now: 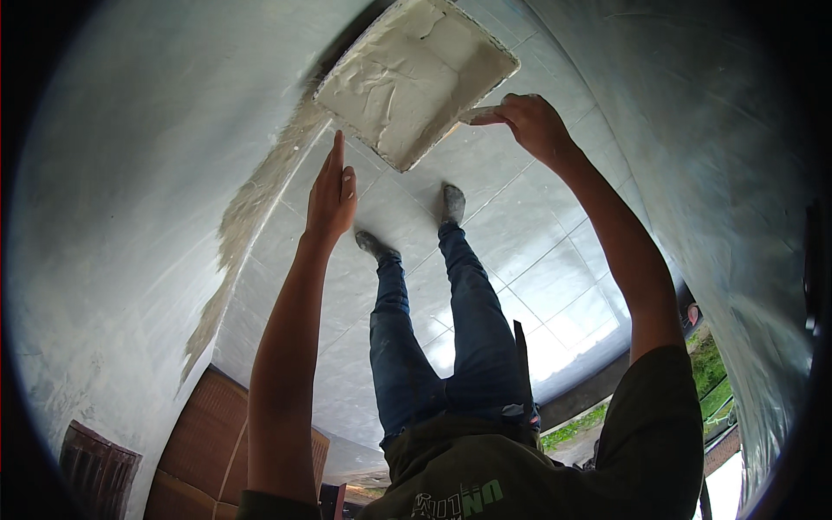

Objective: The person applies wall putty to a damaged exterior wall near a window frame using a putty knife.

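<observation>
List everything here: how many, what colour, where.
Tray: one, pale, top
Paste: one layer, cream, in tray
Flat tool: one, pale, near tray
Wall: one, whitish, left
Strip: one, brownish, wall's foot
Tiles: many, grey, middle
Sheeting: one stretch, translucent, right
Panels: several, brown, lower left
Slatted panel: one, dark, bottom left
Grass: patches, green, lower right
Shoes: two, grey, centre
Jeans: one pair, blue, centre
Shirt: one, dark, bottom
Left hand: one, bare, by tray
Right hand: one, bare, gripping tool

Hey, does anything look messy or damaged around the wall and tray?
Yes. A ragged grey-brown band runs along the base of the wall on the left, standing out against the paler surface above. Pale smears crust the rim of the tray, and pale spots mark the left hand.
</observation>
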Demonstrator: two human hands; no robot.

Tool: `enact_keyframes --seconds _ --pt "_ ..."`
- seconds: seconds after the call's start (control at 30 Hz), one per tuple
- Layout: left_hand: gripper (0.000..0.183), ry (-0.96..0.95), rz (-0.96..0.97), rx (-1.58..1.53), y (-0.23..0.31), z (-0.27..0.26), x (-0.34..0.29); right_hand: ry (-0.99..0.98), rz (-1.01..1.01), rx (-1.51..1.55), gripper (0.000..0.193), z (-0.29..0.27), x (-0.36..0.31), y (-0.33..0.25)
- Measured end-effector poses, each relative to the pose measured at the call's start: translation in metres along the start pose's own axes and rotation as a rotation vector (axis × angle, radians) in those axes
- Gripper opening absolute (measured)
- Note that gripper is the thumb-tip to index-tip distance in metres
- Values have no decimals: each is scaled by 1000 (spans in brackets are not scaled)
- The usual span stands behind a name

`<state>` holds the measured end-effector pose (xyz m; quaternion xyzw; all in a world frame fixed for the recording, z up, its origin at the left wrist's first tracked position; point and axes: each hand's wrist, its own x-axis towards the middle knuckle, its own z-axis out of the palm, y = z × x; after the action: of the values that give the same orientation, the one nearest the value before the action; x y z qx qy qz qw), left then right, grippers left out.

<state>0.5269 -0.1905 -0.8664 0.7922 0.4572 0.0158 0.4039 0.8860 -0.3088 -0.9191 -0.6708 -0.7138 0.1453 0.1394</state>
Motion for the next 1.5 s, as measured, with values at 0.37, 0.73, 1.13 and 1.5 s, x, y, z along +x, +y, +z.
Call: enact_keyframes --seconds 0.37,0.73,1.13,1.5 --pt "61 69 37 37 -25 6 -15 -470 -269 -180 11 31 101 50" --pt "60 60 -79 25 -30 18 -26 -659 -427 -140 17 65 117 -30" --pt "57 17 -146 -22 -37 18 -35 -720 -360 -212 18 59 128 -54" --pt "54 17 -149 -18 -44 35 -45 -726 -188 -136 34 49 131 -50"
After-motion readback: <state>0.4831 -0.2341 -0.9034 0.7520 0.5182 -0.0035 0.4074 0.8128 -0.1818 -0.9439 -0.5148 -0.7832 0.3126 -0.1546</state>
